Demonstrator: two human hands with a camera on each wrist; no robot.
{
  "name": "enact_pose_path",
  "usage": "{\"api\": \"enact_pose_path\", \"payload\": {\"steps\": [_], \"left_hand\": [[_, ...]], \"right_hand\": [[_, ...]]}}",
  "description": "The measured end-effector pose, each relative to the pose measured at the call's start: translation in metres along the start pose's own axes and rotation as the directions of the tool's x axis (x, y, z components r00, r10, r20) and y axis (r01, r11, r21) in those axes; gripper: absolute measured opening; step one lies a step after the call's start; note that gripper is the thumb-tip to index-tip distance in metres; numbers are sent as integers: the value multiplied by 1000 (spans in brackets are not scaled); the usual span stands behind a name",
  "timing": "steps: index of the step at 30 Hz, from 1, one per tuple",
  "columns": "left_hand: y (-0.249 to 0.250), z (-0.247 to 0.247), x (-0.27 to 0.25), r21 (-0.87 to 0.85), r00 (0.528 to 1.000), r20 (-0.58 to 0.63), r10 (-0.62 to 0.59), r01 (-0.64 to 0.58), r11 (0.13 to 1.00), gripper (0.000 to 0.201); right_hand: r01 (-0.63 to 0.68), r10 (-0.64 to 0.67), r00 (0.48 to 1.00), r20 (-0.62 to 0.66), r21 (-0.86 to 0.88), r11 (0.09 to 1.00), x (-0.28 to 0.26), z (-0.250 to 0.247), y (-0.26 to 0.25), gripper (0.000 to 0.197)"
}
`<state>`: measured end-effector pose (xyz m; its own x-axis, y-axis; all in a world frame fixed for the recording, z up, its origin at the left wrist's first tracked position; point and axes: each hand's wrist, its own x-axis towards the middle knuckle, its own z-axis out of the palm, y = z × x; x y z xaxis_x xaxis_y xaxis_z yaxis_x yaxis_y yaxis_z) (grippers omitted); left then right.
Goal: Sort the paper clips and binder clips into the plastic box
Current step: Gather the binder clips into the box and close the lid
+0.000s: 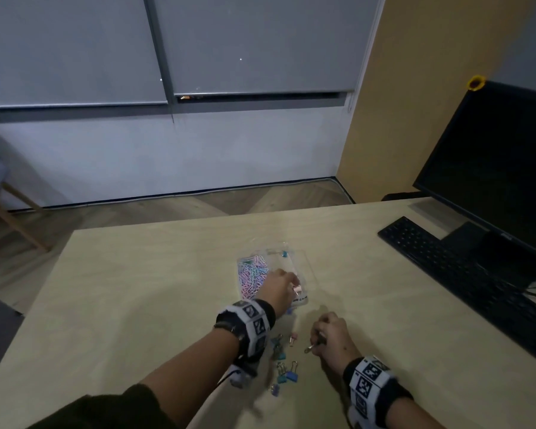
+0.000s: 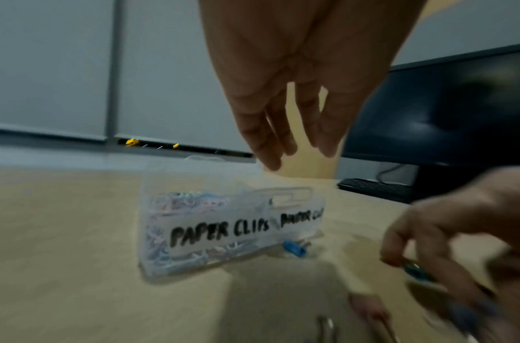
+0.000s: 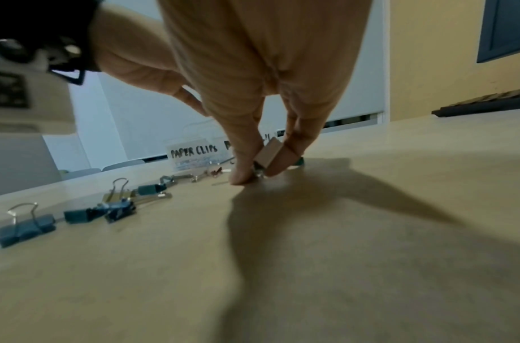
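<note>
Many paper clips (image 1: 252, 275) already fill the plastic box (image 1: 304, 267) mid-desk, while several binder clips (image 1: 287, 371) wait outside — left hand (image 1: 277, 289) relaxed over the box, right hand (image 1: 331, 337) pinching one.

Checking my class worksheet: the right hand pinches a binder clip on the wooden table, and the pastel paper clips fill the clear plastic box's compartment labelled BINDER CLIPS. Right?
No: the pastel paper clips fill the compartment labelled PAPER CLIPS of the clear plastic box, as the left wrist view shows. The rest stands.
</note>
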<state>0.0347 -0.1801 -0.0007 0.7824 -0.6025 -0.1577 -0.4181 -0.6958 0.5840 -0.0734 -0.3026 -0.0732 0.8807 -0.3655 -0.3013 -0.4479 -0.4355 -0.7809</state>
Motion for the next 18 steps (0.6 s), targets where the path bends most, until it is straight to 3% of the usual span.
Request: {"api": "enact_pose_path", "payload": {"steps": [1, 3, 5, 7, 9, 12, 16, 18], "left_hand": [[-1, 3, -9, 53, 997, 44, 60, -63, 997, 28], [-4, 13, -29, 194, 965, 243, 98, -147, 970, 37], [-11, 22, -44, 387, 891, 453, 38, -235, 892, 66], [-16, 27, -53, 454, 838, 545, -3, -293, 841, 87], [-18, 29, -57, 439, 833, 554, 11, -303, 846, 87], [-12, 30, -62, 454, 851, 526, -1, -280, 846, 66], [-10, 32, -64, 432, 884, 468, -19, -210, 877, 46], [-14, 33, -61, 412, 884, 465, -48, -168, 896, 41]], "right_hand": [[-5, 5, 1000, 24, 20, 1000, -1, -1, -3, 12], [3, -6, 997, 77, 34, 999, -3, -3, -5, 21], [17, -20, 998, 54, 68, 998, -3, 0, -2, 30], [-39, 46, 998, -33, 204, 978, -4, 5, -1, 27], [-88, 121, 988, -91, 304, 949, -2, 9, -1, 22], [-117, 138, 988, -69, 249, 961, -2, 5, -7, 16], [1, -1, 1000, -2, -72, 997, -7, 1, -9, 36], [35, -36, 999, -2, -150, 988, -8, 0, -7, 40]]}}
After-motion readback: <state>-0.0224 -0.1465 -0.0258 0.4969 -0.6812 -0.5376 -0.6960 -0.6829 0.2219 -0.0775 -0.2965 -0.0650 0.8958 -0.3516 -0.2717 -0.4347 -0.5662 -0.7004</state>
